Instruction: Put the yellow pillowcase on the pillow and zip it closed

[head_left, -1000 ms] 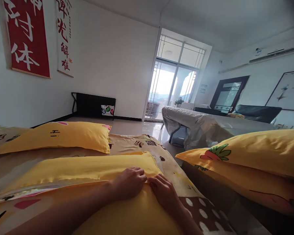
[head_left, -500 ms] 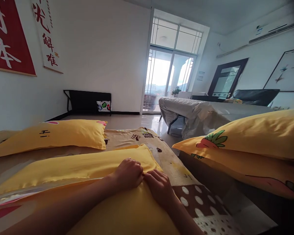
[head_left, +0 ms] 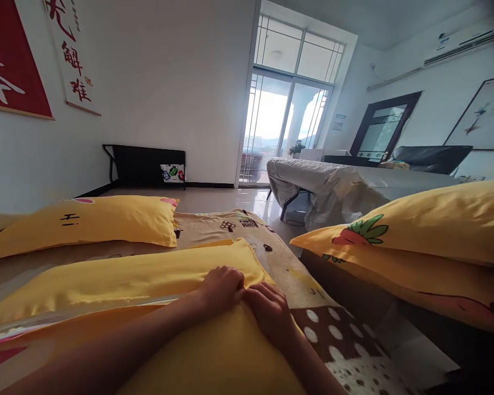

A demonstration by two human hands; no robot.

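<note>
My left hand (head_left: 222, 286) and my right hand (head_left: 268, 312) rest side by side on a yellow pillow (head_left: 148, 280) lying in front of me on the bed. Both hands have their fingers curled and pinched into the yellow pillowcase fabric near the pillow's far right corner. A zipper edge of the pillowcase (head_left: 57, 318) runs along its left side. A second yellow pillow (head_left: 86, 222) lies further back on the patterned bedsheet (head_left: 239, 227).
To the right, another yellow pillow with a carrot print (head_left: 420, 236) lies on a separate surface. Beyond it stand a grey-covered table (head_left: 333, 189), a black sofa (head_left: 432, 159) and glass balcony doors (head_left: 284, 131). A black folded rack (head_left: 144, 167) leans on the left wall.
My hands have stayed together on the pillow, gripping the fabric slightly tighter. The camera has tilted and shifted a little, so the wall banners have slid left and up.
</note>
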